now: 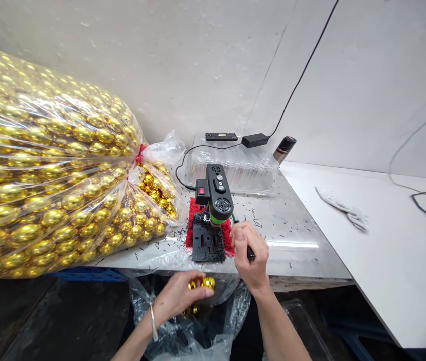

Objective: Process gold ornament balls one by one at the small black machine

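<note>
My left hand [182, 293], with a bangle at the wrist, pinches a shiny gold ball [208, 283] above an open clear plastic bag [231, 306] at the table's front edge. More gold balls show below and behind its fingers. My right hand [250, 250] is wrapped round a black-ended handle [250, 253] on the right side of a small black machine [219, 190]. The machine's black slotted base plate [202, 245] rests on a red mat [190, 235], with black bits scattered over and around it.
A huge clear bag of gold balls [47, 175] fills the left. Behind the machine are a clear plastic tray [235, 170], a black phone [221, 136], a power adapter [255, 140] and a tumbler [285, 149]. A white glove [342, 208] lies on the white table [386, 260].
</note>
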`<state>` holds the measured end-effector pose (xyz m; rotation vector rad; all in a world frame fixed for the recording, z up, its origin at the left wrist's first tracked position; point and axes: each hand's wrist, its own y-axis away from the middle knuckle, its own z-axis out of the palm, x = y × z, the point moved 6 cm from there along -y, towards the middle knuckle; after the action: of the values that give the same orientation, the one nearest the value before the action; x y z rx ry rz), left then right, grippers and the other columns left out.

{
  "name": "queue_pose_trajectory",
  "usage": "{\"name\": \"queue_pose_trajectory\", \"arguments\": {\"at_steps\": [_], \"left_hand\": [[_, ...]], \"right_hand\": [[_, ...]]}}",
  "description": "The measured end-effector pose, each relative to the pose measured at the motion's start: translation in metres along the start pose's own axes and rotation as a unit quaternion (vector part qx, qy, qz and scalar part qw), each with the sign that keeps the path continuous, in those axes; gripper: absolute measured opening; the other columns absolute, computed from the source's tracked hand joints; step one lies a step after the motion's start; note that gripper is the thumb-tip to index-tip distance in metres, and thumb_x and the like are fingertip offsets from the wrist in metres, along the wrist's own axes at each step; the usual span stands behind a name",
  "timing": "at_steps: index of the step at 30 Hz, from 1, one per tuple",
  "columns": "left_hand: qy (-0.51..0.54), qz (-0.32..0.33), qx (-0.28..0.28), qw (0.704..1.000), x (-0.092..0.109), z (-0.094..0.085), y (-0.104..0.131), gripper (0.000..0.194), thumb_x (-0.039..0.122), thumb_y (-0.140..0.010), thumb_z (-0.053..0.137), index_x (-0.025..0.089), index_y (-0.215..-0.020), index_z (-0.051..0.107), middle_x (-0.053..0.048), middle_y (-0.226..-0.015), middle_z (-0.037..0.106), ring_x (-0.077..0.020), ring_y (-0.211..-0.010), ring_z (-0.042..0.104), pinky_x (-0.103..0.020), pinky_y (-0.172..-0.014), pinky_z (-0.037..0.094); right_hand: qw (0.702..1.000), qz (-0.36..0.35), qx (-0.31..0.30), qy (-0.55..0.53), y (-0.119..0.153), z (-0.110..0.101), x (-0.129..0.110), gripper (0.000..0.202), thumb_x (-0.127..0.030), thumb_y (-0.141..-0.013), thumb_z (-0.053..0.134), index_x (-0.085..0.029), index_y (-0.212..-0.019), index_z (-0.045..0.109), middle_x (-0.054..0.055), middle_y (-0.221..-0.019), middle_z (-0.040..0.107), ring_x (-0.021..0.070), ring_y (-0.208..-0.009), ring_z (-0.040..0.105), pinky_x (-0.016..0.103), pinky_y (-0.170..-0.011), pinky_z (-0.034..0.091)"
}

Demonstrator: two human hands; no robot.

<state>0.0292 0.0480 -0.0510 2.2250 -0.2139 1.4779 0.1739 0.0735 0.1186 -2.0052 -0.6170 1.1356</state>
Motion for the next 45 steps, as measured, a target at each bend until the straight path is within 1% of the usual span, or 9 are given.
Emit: {"name": "queue_pose_trajectory", "arguments": {"at_steps": [4, 6, 10, 13, 16, 21, 30, 38, 45], "left_hand": [[0.215, -0.201, -0.023, 0.955, -0.065, 0.046, 0.028, 0.062, 0.058, -0.067, 0.07, 0.015, -0.111, 0.062, -0.002, -0.082, 0.06, -0.0149, -0.069, 0.055, -0.022, -0.051, 0.042], [0.327, -0.234, -0.025, 0.915, -0.078, 0.058, 0.035, 0.061, 0.055, -0.066, 0.074, 0.017, -0.112, 0.061, -0.003, -0.089, 0.058, -0.015, -0.08, 0.057, -0.021, -0.055, 0.044], [0.496, -0.197, -0.069, 0.843, -0.058, 0.052, 0.038, 0.052, 0.032, -0.061, 0.084, 0.019, -0.107, 0.064, -0.004, -0.097, 0.056, -0.0156, -0.091, 0.059, -0.023, -0.069, 0.047], [0.516, -0.159, -0.078, 0.838, -0.028, 0.028, 0.034, 0.056, 0.028, -0.065, 0.082, 0.022, -0.117, 0.062, -0.005, -0.107, 0.057, -0.0176, -0.094, 0.061, -0.026, -0.075, 0.048], [0.48, -0.121, -0.027, 0.868, -0.004, 0.002, 0.023, 0.061, 0.037, -0.071, 0.077, 0.022, -0.125, 0.053, -0.007, -0.103, 0.062, -0.016, -0.085, 0.063, -0.024, -0.066, 0.047], [0.411, -0.067, 0.102, 0.903, 0.012, -0.028, -0.002, 0.055, 0.046, -0.067, 0.076, 0.02, -0.11, 0.052, -0.001, -0.089, 0.06, -0.0114, -0.072, 0.058, -0.022, -0.06, 0.046], [0.406, -0.063, 0.143, 0.9, 0.011, -0.033, -0.026, 0.052, 0.041, -0.071, 0.073, 0.019, -0.114, 0.056, -0.006, -0.1, 0.065, -0.0179, -0.085, 0.067, -0.028, -0.07, 0.053], [0.048, 0.041, 0.238, 0.969, 0.018, -0.037, -0.06, 0.043, 0.039, -0.078, 0.064, 0.018, -0.115, 0.061, -0.006, -0.096, 0.071, -0.0189, -0.081, 0.065, -0.034, -0.078, 0.052], [-0.177, 0.129, 0.251, 0.943, 0.039, -0.035, -0.065, 0.032, 0.028, -0.083, 0.061, 0.018, -0.113, 0.062, -0.009, -0.105, 0.07, -0.0235, -0.098, 0.064, -0.038, -0.088, 0.05]], "right_hand": [[1.0, -0.015, -0.008, -0.002, 0.006, 0.002, 0.002, 0.026, -0.006, -0.089, 0.04, -0.02, -0.067, 0.045, 0.0, -0.063, 0.049, 0.0128, -0.066, 0.05, 0.027, -0.059, 0.038], [1.0, -0.019, -0.012, -0.003, 0.007, 0.001, 0.002, 0.025, -0.006, -0.089, 0.041, -0.019, -0.068, 0.045, 0.0, -0.063, 0.049, 0.0135, -0.067, 0.051, 0.027, -0.059, 0.039], [0.999, -0.027, -0.019, 0.006, 0.009, 0.001, 0.003, 0.022, -0.006, -0.088, 0.041, -0.019, -0.072, 0.048, 0.001, -0.063, 0.05, 0.014, -0.068, 0.052, 0.027, -0.059, 0.04], [0.999, -0.03, -0.017, 0.019, 0.01, 0.001, 0.004, 0.021, -0.006, -0.088, 0.041, -0.018, -0.074, 0.05, 0.002, -0.066, 0.052, 0.0136, -0.067, 0.052, 0.027, -0.059, 0.041], [0.999, -0.028, -0.015, 0.022, 0.012, 0.001, 0.005, 0.022, -0.007, -0.088, 0.041, -0.019, -0.072, 0.05, 0.002, -0.066, 0.053, 0.0136, -0.066, 0.052, 0.027, -0.059, 0.041], [0.999, -0.028, -0.013, 0.023, 0.011, 0.001, 0.003, 0.023, -0.005, -0.087, 0.042, -0.019, -0.071, 0.05, 0.001, -0.064, 0.053, 0.0137, -0.067, 0.053, 0.027, -0.059, 0.041], [1.0, -0.017, -0.009, 0.019, 0.009, 0.0, 0.003, 0.024, -0.004, -0.087, 0.042, -0.019, -0.07, 0.049, 0.001, -0.064, 0.053, 0.0138, -0.067, 0.054, 0.027, -0.059, 0.041], [1.0, -0.022, -0.004, 0.01, 0.015, 0.002, 0.005, 0.023, -0.006, -0.086, 0.042, -0.02, -0.07, 0.05, 0.002, -0.062, 0.055, 0.0156, -0.067, 0.057, 0.028, -0.059, 0.043], [1.0, -0.023, -0.002, 0.014, 0.015, 0.001, 0.005, 0.021, -0.006, -0.086, 0.042, -0.019, -0.072, 0.051, 0.003, -0.064, 0.057, 0.0154, -0.067, 0.057, 0.028, -0.058, 0.044]]}}
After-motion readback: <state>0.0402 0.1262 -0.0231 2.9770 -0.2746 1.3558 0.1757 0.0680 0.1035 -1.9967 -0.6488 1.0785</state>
